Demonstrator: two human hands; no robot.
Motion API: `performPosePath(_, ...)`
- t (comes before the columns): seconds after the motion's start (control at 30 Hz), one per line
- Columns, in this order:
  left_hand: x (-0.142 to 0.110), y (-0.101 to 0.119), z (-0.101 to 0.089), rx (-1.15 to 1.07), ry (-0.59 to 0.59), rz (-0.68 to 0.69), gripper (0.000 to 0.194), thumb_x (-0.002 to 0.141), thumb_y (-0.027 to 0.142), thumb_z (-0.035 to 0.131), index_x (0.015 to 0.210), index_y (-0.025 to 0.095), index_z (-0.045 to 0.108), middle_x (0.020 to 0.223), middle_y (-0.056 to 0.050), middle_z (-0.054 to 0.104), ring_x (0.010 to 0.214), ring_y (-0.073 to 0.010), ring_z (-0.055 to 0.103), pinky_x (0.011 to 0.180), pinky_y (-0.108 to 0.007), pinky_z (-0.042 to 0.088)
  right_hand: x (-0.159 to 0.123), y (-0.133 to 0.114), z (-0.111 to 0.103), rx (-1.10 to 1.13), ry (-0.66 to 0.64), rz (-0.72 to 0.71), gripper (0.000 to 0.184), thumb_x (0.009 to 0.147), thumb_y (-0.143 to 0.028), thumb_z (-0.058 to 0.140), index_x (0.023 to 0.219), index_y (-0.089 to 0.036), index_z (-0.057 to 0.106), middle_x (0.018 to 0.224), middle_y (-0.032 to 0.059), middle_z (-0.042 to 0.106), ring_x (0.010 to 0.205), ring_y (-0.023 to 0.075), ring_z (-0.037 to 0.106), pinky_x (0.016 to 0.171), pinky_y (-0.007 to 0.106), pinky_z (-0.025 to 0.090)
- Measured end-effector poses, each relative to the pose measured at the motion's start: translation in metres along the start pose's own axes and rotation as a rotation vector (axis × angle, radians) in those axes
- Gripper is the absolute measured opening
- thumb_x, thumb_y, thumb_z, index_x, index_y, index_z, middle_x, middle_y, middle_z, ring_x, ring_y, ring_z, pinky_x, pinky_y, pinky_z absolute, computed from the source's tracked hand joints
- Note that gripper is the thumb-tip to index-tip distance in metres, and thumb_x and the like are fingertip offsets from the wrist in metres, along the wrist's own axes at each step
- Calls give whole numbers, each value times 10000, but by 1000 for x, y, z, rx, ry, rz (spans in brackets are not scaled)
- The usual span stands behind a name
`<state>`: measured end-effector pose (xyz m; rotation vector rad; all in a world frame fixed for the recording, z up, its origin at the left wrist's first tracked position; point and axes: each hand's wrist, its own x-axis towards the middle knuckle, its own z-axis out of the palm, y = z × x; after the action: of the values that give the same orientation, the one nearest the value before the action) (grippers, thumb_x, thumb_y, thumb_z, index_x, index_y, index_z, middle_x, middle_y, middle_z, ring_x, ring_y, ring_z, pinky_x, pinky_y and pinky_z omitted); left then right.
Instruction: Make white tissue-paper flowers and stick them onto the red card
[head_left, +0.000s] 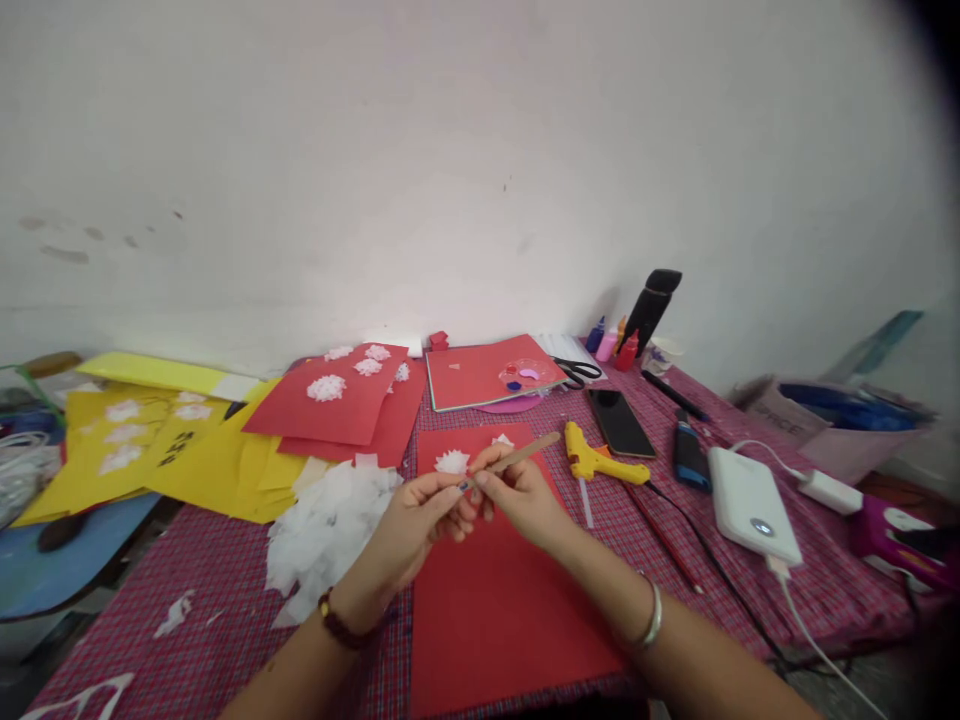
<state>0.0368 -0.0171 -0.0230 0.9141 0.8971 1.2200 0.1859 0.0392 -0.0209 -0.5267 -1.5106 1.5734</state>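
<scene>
My right hand (525, 500) grips a flat wooden craft stick (531, 450), which points up and to the right. Close against it, my left hand (424, 515) has its thumb and fingers pinched together. A small dark bluish spot shows at the fingertips, too small to name. Both hands are above a red paper sheet (502, 620). Just beyond the fingers, a white paper flower (452, 462) lies on that sheet, and another white piece (502, 440) is partly hidden behind my right hand. Left of my left hand spreads a heap of white tissue pieces (330, 530).
Red sheets with white flowers (326, 388) and yellow sheets (202, 455) lie left. A paint palette (525, 375), scissors (576, 372) and paint bottles (627, 352) stand toward the wall. Right are a yellow glue gun (600, 460), a phone (621, 422) and a white power bank (754, 507) with cables.
</scene>
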Motion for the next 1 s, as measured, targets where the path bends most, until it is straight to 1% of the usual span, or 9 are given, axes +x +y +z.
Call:
performPosePath(0.1, 1, 0, -6, -189, -17, -76, 123, 803, 222, 574, 881, 133, 605, 603, 3, 612, 509, -61, 552, 478, -138, 408, -1, -5, 0, 26, -107, 19, 144, 762, -303, 625, 811, -173, 586, 645, -18, 593, 476, 71, 538, 454, 197, 441)
performPosePath(0.2, 1, 1, -7, -176, 0, -69, 199, 819, 244, 552, 992, 145, 560, 587, 14, 591, 487, -60, 539, 448, -132, 381, 0, -7, 0, 5, -74, 9, 151, 752, -313, 629, 809, -173, 628, 674, -2, 615, 493, 80, 540, 461, 208, 447)
performPosePath(0.33, -2, 1, 1, 169, 36, 83, 231, 857, 315, 476, 1033, 166, 493, 622, 8, 594, 516, -110, 559, 466, -200, 417, 3, -1, 1, -77, 70, 6, 228, 781, -354, 573, 706, -148, 634, 593, -5, 579, 438, 66, 487, 412, 192, 398)
performPosePath(0.47, -6, -4, 4, 692, 70, 292, 326, 873, 316, 436, 1170, 187, 472, 612, 26, 539, 538, -119, 509, 522, -237, 392, 1, 7, 7, 52, 139, 115, 158, 774, -324, 554, 769, -167, 574, 490, -61, 499, 365, 59, 436, 374, 181, 371)
performPosePath(0.53, -7, -6, 3, 812, 73, 317, 381, 872, 311, 436, 1237, 204, 450, 586, 32, 511, 538, -123, 484, 526, -240, 366, 1, 7, 8, 107, 129, 189, 133, 763, -307, 565, 780, -176, 551, 464, -80, 470, 346, 56, 415, 364, 174, 369)
performPosePath(0.63, -6, -6, 3, 645, 71, 232, 424, 874, 333, 426, 1277, 200, 406, 534, 52, 470, 479, -109, 434, 480, -223, 340, 2, 3, 2, 163, 40, 264, 164, 756, -321, 593, 809, -168, 563, 501, -69, 508, 354, 50, 435, 373, 171, 375)
performPosePath(0.83, -5, -2, 10, 73, -56, -22, 466, 875, 333, 422, 1303, 165, 348, 437, 108, 347, 359, -70, 258, 386, -193, 293, 6, 0, -12, 156, -23, 154, 233, 764, -378, 607, 748, -148, 573, 580, -20, 606, 382, 51, 491, 404, 174, 383)
performPosePath(0.9, -6, -3, 10, 130, -69, -4, 472, 882, 325, 413, 1318, 170, 324, 457, 98, 380, 376, -74, 309, 409, -200, 320, 5, 4, -8, 131, 16, 143, 268, 759, -403, 604, 690, -148, 558, 531, -27, 585, 363, 51, 473, 385, 173, 370)
performPosePath(1.0, -8, -8, 10, 447, -25, 125, 463, 895, 327, 396, 1329, 187, 323, 510, 70, 443, 443, -90, 400, 462, -212, 345, 4, 9, 0, 117, 87, 156, 289, 752, -427, 600, 669, -157, 539, 473, -48, 536, 343, 48, 437, 363, 167, 350)
